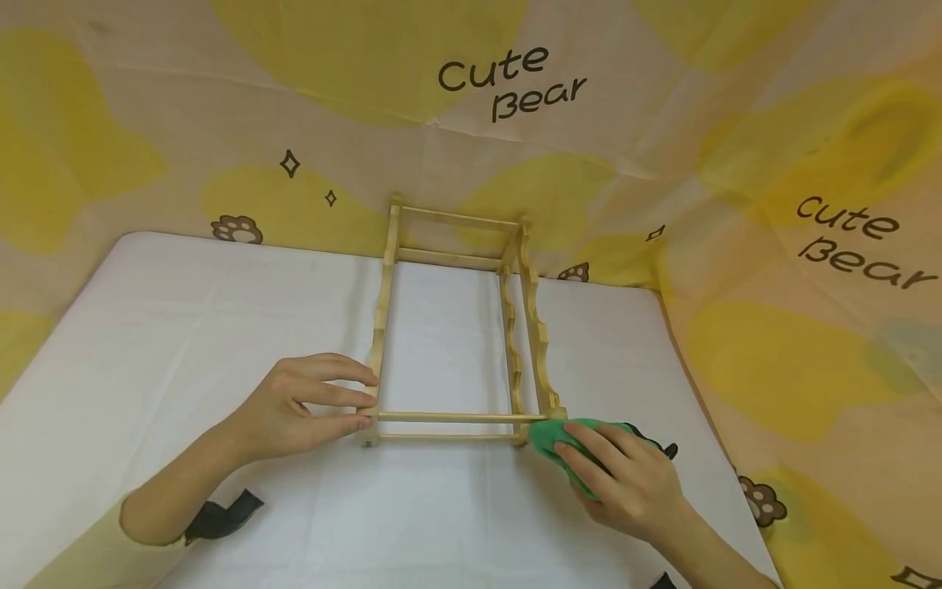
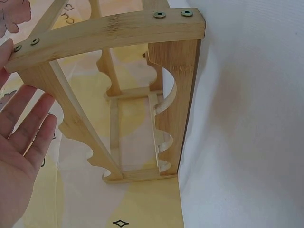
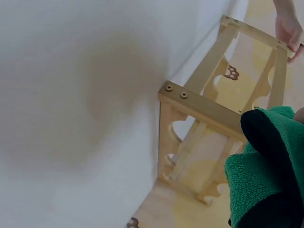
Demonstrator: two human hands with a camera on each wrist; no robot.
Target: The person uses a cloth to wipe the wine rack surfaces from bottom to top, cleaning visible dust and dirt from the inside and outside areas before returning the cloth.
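A light wooden rack [image 1: 447, 418] with scalloped side slats lies on the white surface. At its near left corner, the left hand [image 1: 312, 406] holds the frame between thumb and fingers. In the left wrist view, the fingers [image 2: 34, 124] of that hand reach beside a notched slat. The right hand [image 1: 625, 478] grips a bunched green cloth [image 1: 548, 438] against the near right corner. Folds of the cloth [image 3: 254, 185] show a dark side in the right wrist view, where most of the right hand is hidden.
A white-covered table [image 1: 280, 311] lies under the rack. Yellow and pink printed fabric [image 1: 471, 147] rises behind it and along the right side. The rack's far end stands close to the back fabric. A black strap end [image 1: 224, 517] hangs by the left wrist.
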